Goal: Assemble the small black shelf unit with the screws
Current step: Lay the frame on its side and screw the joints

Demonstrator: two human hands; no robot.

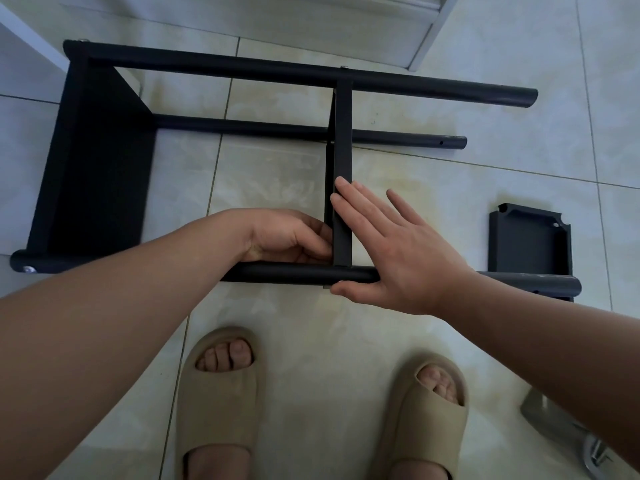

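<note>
Head view: the small black shelf unit (242, 69) is seen lying on its side on the tiled floor (277, 188), with its poles running from left to right. An end panel (93, 168) is fixed across the poles at the left, and a screw head (27, 269) is seen at the left tip of the near pole (284, 273). A middle shelf panel (342, 133) is stood edge-on between the far pole and the near pole.

The left hand (284, 237) is held against the left face of this panel, just above the near pole; its fingers (320, 233) are curled close together, and whether anything small is pinched in them cannot be told. The right hand (405, 251) is laid flat against the panel's right side, its fingers (349, 202) straight and slightly spread, with the thumb set against the near side of the near pole.

A loose shelf panel (530, 240) is left flat on the floor to the right, touching the near pole's right end. Two feet in beige sandals (218, 393) are planted on the tiles below the unit.
</note>
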